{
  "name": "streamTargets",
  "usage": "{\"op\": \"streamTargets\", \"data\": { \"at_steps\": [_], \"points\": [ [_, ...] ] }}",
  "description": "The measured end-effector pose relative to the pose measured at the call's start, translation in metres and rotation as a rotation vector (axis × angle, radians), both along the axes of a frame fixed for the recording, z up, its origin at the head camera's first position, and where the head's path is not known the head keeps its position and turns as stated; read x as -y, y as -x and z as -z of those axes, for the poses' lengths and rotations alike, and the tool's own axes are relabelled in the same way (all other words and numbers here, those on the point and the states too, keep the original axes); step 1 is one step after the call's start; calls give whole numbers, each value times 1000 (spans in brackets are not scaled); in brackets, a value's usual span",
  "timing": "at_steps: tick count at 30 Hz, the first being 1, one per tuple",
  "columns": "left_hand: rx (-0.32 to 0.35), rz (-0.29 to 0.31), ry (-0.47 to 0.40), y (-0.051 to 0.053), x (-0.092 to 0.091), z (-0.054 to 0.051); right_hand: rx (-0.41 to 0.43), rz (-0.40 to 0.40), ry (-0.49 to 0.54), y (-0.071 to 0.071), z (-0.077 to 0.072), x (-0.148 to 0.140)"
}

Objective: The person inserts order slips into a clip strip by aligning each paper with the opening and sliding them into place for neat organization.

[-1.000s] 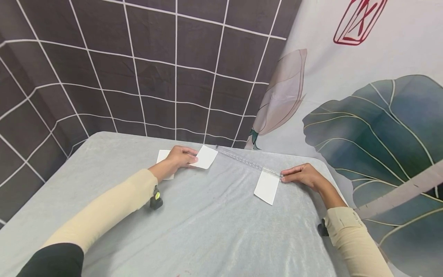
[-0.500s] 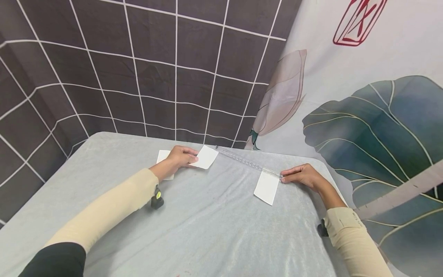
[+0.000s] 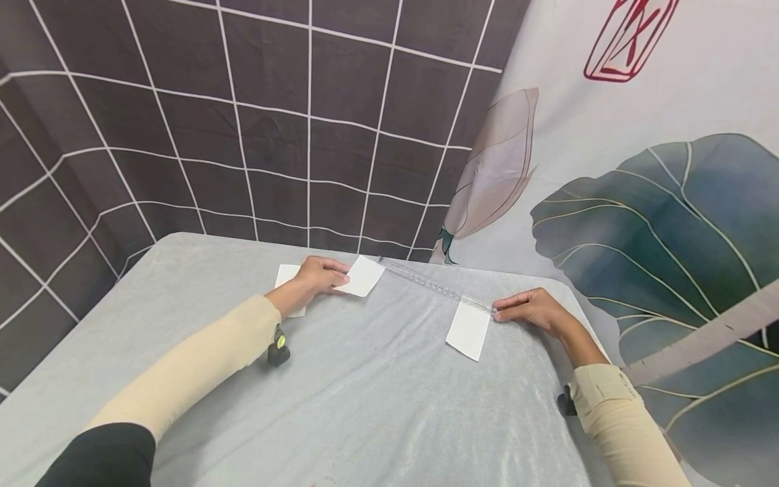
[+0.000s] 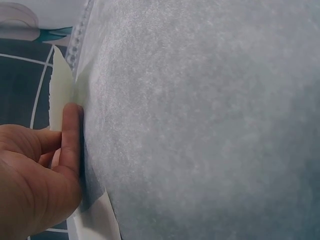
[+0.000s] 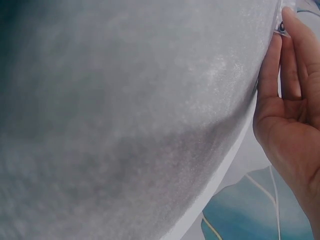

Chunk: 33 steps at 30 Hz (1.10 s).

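On the near side of the clear ruler [image 3: 422, 279], the tabletop [image 3: 365, 392] lies open for passing. The left hand [image 3: 314, 276] and its white card [image 3: 363, 276] crowd the ruler's left end; the right hand [image 3: 531, 311] blocks its right end, a lying card [image 3: 468, 331] against it there. Close behind the left end rises the dark gridded backdrop [image 3: 341, 149].

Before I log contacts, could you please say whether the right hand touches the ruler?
Touching: the right wrist view shows the right hand pinching the clear ruler at one end with fingertips.
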State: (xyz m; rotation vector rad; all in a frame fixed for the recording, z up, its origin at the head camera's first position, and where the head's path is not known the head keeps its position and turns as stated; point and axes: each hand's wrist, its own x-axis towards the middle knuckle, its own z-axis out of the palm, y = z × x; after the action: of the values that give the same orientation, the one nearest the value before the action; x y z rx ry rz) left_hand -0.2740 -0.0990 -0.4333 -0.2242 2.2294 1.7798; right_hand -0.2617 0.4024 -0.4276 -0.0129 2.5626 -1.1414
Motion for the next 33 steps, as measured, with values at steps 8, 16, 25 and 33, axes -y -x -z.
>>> {"op": "streamTargets", "data": {
  "at_steps": [8, 16, 25, 33],
  "points": [
    [-18, 11, -51, 2, -3, 3, 2, 2, 22, 1, 2, -1],
    [-30, 9, -33, 1, -4, 0, 3, 3, 11, 2, 3, -2],
    [-29, 19, -30, 6, -8, 4, 4, 12, 12, 3, 4, -3],
    [-36, 24, 14, 7, -8, 4, 3, 14, 5, 4, 5, -3]
  ]
}}
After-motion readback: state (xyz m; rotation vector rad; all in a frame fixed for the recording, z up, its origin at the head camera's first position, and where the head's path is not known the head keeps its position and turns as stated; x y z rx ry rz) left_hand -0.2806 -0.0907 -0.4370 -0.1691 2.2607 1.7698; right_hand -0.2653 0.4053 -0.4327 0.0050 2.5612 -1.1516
